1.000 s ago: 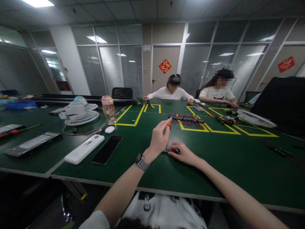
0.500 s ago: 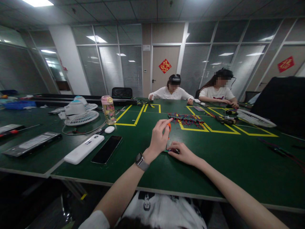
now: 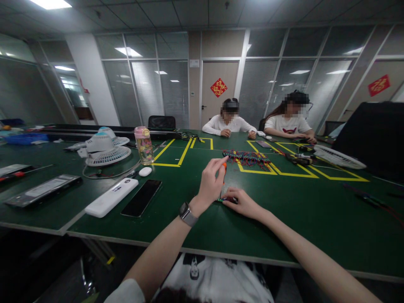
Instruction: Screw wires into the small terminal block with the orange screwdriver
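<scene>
My left hand [image 3: 211, 180], with a watch on the wrist, is closed around the orange handle of a screwdriver [image 3: 224, 167]. The screwdriver stands nearly upright, its thin shaft pointing down at a small green circuit board [image 3: 219, 200] on the table. My right hand [image 3: 241, 203] pinches that board from the right side, fingers curled low on the tabletop. Most of the board is hidden by my fingers. Beyond my hands lies a row of small boards with red and dark wires [image 3: 248, 158].
Left of my hands are a black phone [image 3: 142, 198], a white phone-like device [image 3: 112, 197], a white oval case [image 3: 145, 171], a drink bottle [image 3: 144, 146] and a white fan [image 3: 107, 149]. Two people sit across the green table [image 3: 284, 219]. Yellow tape marks rectangles on it.
The screwdriver's orange handle has turned slightly in my left hand, while both my hands stay in place. Across the table, one person's raised hand has come down and inward onto the tabletop.
</scene>
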`<act>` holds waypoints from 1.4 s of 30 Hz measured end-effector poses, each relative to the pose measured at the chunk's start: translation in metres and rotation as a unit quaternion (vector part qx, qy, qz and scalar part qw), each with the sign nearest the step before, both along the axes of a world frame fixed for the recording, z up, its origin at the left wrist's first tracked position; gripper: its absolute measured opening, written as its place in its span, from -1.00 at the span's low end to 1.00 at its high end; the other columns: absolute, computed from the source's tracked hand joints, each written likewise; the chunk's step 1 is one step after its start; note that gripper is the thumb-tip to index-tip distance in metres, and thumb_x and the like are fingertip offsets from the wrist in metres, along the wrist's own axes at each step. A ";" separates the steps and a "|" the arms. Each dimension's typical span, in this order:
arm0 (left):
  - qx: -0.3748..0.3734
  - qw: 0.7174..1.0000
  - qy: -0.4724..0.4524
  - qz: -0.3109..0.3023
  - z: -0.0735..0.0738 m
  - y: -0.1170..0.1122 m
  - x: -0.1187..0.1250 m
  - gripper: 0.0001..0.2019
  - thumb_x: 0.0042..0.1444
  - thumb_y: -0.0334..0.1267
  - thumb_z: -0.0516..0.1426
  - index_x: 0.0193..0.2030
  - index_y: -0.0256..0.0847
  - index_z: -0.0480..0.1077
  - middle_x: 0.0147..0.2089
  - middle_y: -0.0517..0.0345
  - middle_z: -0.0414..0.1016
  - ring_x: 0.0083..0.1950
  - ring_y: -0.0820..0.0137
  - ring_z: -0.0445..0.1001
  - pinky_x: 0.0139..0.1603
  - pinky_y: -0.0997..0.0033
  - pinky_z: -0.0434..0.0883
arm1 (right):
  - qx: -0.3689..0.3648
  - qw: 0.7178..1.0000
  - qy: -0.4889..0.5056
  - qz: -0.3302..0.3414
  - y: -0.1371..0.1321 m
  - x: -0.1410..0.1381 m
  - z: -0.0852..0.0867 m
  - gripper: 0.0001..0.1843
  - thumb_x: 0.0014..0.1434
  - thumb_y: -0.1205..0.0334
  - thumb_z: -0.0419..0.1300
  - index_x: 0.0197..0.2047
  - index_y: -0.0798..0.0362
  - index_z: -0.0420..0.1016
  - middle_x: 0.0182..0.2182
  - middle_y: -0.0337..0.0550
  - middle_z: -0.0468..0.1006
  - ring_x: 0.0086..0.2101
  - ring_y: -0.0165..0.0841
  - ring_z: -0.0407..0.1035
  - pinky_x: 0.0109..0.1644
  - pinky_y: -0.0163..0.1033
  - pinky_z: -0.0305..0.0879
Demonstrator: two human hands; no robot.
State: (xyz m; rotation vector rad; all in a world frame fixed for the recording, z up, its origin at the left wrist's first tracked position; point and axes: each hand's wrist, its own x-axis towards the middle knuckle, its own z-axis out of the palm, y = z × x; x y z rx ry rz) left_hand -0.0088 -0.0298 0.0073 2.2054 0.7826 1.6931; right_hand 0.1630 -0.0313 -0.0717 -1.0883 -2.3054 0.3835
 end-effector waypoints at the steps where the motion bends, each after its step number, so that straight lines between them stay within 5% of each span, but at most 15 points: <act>1: -0.005 1.000 0.000 -0.008 0.000 0.001 0.000 -0.67 0.31 -0.36 -0.08 0.13 -0.21 0.35 -0.03 0.04 0.46 0.02 0.40 0.42 0.07 0.38 0.34 | -0.001 1.000 0.001 0.001 0.000 0.000 0.000 -0.79 0.21 0.20 0.16 -0.18 0.07 0.58 -0.39 -0.16 0.44 -0.41 -0.38 0.36 -0.31 -0.30 0.27; 10: 0.001 0.999 -0.001 0.038 0.000 0.000 0.000 -0.78 0.21 -0.21 0.10 -0.05 -0.14 0.48 -0.20 0.09 0.45 -0.18 0.39 0.45 -0.10 0.38 0.41 | -0.005 1.000 0.006 0.002 -0.001 -0.001 0.003 -0.80 0.20 0.21 0.16 -0.19 0.08 0.58 -0.38 -0.15 0.45 -0.41 -0.39 0.35 -0.31 -0.29 0.28; 18: -0.008 1.000 -0.005 -0.025 0.000 0.003 0.001 -0.68 0.30 -0.32 -0.06 0.13 -0.18 0.35 0.08 0.02 0.46 0.09 0.35 0.43 0.13 0.27 0.36 | -0.005 1.000 0.011 0.006 -0.001 0.000 0.002 -0.79 0.21 0.18 0.16 -0.19 0.07 0.58 -0.38 -0.15 0.44 -0.42 -0.39 0.36 -0.32 -0.29 0.28; 25: 0.013 0.999 -0.002 0.037 0.000 0.000 0.001 -0.80 0.18 -0.23 0.14 -0.08 -0.16 0.48 -0.23 0.12 0.40 -0.20 0.42 0.43 -0.12 0.41 0.40 | -0.004 1.000 0.006 -0.001 -0.002 -0.001 0.003 -0.81 0.20 0.21 0.16 -0.20 0.08 0.57 -0.38 -0.15 0.44 -0.41 -0.39 0.36 -0.32 -0.30 0.27; 30: 0.005 1.000 0.002 0.006 0.000 0.001 0.000 -0.69 0.31 -0.33 -0.07 0.07 -0.17 0.40 -0.07 0.05 0.45 -0.03 0.39 0.43 0.03 0.35 0.37 | 0.001 1.000 -0.003 -0.003 -0.002 -0.001 0.004 -0.79 0.20 0.18 0.16 -0.20 0.08 0.58 -0.40 -0.15 0.44 -0.41 -0.38 0.36 -0.32 -0.29 0.27; 34: -0.001 1.000 -0.004 -0.014 -0.001 0.003 0.002 -0.68 0.29 -0.35 -0.06 0.13 -0.19 0.33 0.02 0.02 0.47 0.03 0.36 0.43 0.09 0.29 0.37 | -0.001 1.000 0.001 0.000 -0.001 0.000 0.002 -0.78 0.21 0.17 0.16 -0.19 0.07 0.58 -0.38 -0.14 0.45 -0.40 -0.37 0.36 -0.31 -0.28 0.29; 42: 0.015 0.999 -0.001 0.049 0.000 0.000 0.001 -0.79 0.17 -0.21 0.16 -0.08 -0.13 0.49 -0.25 0.14 0.33 -0.21 0.42 0.38 -0.11 0.41 0.38 | 0.000 1.000 0.003 -0.001 0.000 0.001 0.000 -0.81 0.20 0.20 0.17 -0.20 0.07 0.57 -0.38 -0.15 0.44 -0.41 -0.38 0.37 -0.30 -0.28 0.28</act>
